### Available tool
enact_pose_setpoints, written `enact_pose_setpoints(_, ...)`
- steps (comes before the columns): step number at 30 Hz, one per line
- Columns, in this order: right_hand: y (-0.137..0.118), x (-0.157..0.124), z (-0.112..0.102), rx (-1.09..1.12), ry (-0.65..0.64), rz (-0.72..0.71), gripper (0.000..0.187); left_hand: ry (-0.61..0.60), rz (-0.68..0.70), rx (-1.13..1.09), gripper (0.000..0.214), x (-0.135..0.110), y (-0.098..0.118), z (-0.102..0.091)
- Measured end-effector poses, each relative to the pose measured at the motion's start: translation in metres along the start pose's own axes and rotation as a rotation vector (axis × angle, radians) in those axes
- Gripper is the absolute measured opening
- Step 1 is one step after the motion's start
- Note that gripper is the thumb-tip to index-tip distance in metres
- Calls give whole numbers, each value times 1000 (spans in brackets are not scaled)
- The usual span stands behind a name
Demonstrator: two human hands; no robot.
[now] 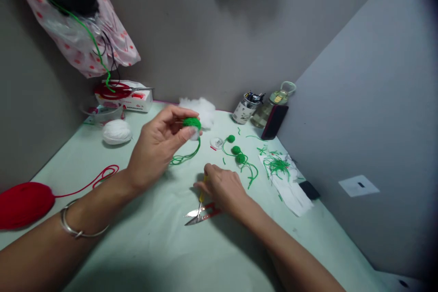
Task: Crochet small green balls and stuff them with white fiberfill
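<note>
My left hand (159, 141) is raised over the table, its fingers closed around a small green crochet piece (191, 122). A bit of white stuffing shows at its lower side, and green yarn tails (185, 159) hang from it to the table. Lower and to the right, my right hand (222, 185) pinches the yellow handle of a crochet hook (201, 196), its metal shaft pointing down. Beneath the shaft lie thread snips (201, 215) with red handles, partly covered by my right hand. Small green crocheted balls (240, 159) with yarn tails rest beyond it.
White stuffing (205, 112) lies at the back. A white yarn ball (117, 132) and red yarn (25, 205) are on the left. At the right stand a pen cup (243, 110), a bottle (263, 112) and a phone (275, 122); green scraps lie on white paper (290, 196).
</note>
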State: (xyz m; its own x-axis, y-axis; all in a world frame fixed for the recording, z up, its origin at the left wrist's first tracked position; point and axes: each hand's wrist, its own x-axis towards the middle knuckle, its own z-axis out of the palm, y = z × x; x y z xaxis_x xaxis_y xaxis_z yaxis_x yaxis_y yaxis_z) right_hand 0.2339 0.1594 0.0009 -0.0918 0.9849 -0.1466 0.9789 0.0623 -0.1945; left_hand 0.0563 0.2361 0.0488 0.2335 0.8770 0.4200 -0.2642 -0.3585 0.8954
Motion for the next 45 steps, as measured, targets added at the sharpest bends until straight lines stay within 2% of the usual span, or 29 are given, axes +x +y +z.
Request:
enact_pose_setpoints(2, 0, 0, 13, 57, -3, 49, 16, -30, -38, 88, 17, -3, -4, 2)
enact_pose_setpoints(5, 9, 2, 19, 146, 15, 67, 29, -98, -90, 155, 22, -5, -12, 4)
enact_pose_setpoints(8, 25, 8, 10, 279, 34, 75, 36, -114, -115, 107, 30, -6, -20, 6)
enact_pose_setpoints(12, 43, 12, -14, 495, 59, 85, 23, -103, -141, 72, 28, -6, -26, 8)
enact_pose_setpoints(13, 45, 10, -20, 590, 84, 75, 22, -111, -144, 93, 25, -6, -27, 8)
enact_pose_setpoints(15, 43, 3, -32, 1060, 172, 83, 13, -129, -150, 125, 24, -6, -27, 9)
enact_pose_setpoints(17, 36, -8, -41, 1288, 137, 46, 23, -147, -157, 129, 26, -7, -27, 9)
enact_pose_setpoints(19, 25, -19, -46, 1395, 52, -5, 28, -171, -157, 130, 25, -9, -28, 10)
enact_pose_setpoints(21, 13, -26, -48, 1426, -28, -59, 28, -189, -151, 133, 22, -10, -28, 12)
enact_pose_setpoints(24, 1, -27, -47, 1440, -92, -65, 29, -199, -155, 144, 21, -13, -27, 15)
enact_pose_setpoints(30, -3, -21, -43, 1544, -86, -18, 28, -185, -93, 218, 22, -18, -22, 18)
enact_pose_setpoints(36, -6, -21, -47, 1775, -141, 59, 25, -186, 22, 273, 24, -19, -24, 18)
enact_pose_setpoints(41, -10, -21, -50, 1766, -85, 98, 26, -204, 29, 313, 19, -18, -23, 17)
enact_pose_setpoints(45, -16, -29, -43, 1553, 30, 41, 27, -218, -46, 302, 16, -17, -25, 19)
